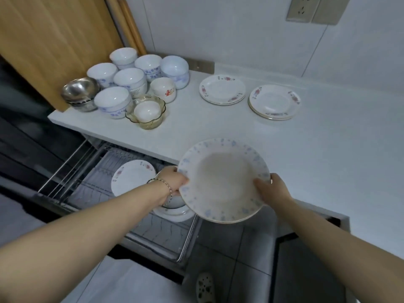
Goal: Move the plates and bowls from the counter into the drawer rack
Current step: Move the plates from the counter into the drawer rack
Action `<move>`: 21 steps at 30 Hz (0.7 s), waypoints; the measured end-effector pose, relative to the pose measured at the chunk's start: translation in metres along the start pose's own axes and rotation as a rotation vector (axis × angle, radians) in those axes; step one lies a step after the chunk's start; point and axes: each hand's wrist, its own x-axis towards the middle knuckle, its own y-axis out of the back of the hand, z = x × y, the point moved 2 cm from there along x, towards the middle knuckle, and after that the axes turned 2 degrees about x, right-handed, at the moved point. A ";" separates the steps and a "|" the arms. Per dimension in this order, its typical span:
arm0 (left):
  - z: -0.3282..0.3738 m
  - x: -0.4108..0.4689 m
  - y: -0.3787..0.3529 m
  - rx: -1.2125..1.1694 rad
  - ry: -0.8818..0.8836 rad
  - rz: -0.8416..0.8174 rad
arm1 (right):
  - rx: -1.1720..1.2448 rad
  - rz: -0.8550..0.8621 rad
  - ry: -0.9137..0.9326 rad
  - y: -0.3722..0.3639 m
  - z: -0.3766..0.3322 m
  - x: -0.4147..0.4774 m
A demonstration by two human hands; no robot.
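Blue-flowered round china plate (223,180) held over the open drawer.
Left hand (175,179) and right hand (270,189) grip its rim above the wire drawer rack (87,171), which holds a pink-flowered plate (131,177). Early stage: clustered white bowls (129,79) and two plate stacks (222,89) wait on the white bench (306,149).

Both arms are stretched out in front, bare. The left forearm (87,219) comes in from the lower left and ends at the left rim of the plate (223,180), where the left grip (175,179) pinches the edge, back of the hand up. There's a thin beaded bracelet (166,185) round that wrist. The right forearm (328,232) comes in from the lower right to the plate's right rim. The right grip (273,189) has its thumb laid on the plate's face, other fingers hidden behind the rim.
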 end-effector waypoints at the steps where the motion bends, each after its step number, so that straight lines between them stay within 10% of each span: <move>1: -0.010 -0.007 0.002 0.010 0.001 0.025 | 0.006 -0.008 -0.005 -0.006 0.007 -0.007; 21: -0.152 0.084 0.217 0.157 0.142 0.155 | 0.059 -0.225 -0.159 -0.272 -0.015 -0.045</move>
